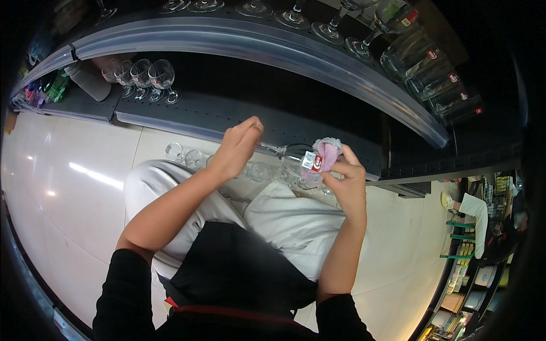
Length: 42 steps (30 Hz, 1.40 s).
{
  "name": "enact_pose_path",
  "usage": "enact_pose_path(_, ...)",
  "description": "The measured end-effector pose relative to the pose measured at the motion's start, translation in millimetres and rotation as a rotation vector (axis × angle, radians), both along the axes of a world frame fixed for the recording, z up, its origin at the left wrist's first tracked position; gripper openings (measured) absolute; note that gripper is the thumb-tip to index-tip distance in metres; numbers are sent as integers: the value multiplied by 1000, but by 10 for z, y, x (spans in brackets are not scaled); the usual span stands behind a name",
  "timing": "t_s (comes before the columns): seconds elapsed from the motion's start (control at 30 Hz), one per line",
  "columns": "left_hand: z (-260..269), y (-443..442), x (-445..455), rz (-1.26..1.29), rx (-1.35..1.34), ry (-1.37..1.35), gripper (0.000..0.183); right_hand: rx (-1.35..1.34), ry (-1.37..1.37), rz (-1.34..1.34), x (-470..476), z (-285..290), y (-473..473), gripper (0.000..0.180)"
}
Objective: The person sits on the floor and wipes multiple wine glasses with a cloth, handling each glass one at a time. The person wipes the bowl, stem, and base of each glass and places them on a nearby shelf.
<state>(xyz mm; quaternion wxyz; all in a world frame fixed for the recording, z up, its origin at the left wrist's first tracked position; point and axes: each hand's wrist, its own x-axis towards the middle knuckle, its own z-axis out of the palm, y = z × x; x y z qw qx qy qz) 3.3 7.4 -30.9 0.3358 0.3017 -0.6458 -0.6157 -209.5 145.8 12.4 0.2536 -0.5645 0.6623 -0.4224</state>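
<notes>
A stemmed glass (290,156) lies sideways between my two hands, in front of the lower shelf. My left hand (239,145) grips its foot end, and the fingers hide the foot. At the bowl end, my right hand (347,177) holds a pink and pale-green cloth (329,154) against the rim. A sticker with a printed code and a red label (312,161) are stuck on the bowl. Below my hands, several glasses (195,159) stand in a row on the floor along the shelf; my left forearm hides some of them.
A black perforated shelf (204,108) bears several stemmed glasses (161,76) at its left and a grey cylinder (90,81). Above runs a clear plastic shelf edge (239,38), with stemmed glasses and tumblers (431,81) behind it. Another person's leg (475,217) shows at far right.
</notes>
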Motion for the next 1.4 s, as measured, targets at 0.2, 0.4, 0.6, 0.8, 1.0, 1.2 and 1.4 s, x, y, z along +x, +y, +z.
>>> enact_pose_path(0.2, 13, 59, 7, 56, 165, -44, 24, -152, -328, -326, 178, -6, -96, 50)
enact_pose_path(0.4, 37, 101, -7, 101, -61, -115, 29, -26, -57, -218, 170, -83, -119, 49)
enact_pose_path(0.6, -26, -62, 33, 31, -150, 38, 26, 49, -626, -116, 170, 18, -53, 53)
enact_pose_path(0.8, -46, -143, 106, -7, 422, 94, 22, -160, -580, -15, 169, 131, 0, 57)
enact_pose_path(1.0, -35, -122, 94, -37, 179, 42, 23, -177, -159, -12, 69, 6, -28, 27)
enact_pose_path(1.2, -29, -106, 73, -90, 415, 71, 24, -236, -20, -143, 134, 7, -58, 19)
enact_pose_path(1.4, -21, -84, 66, -162, 345, 14, 22, -187, 107, -81, 179, 21, -72, 22)
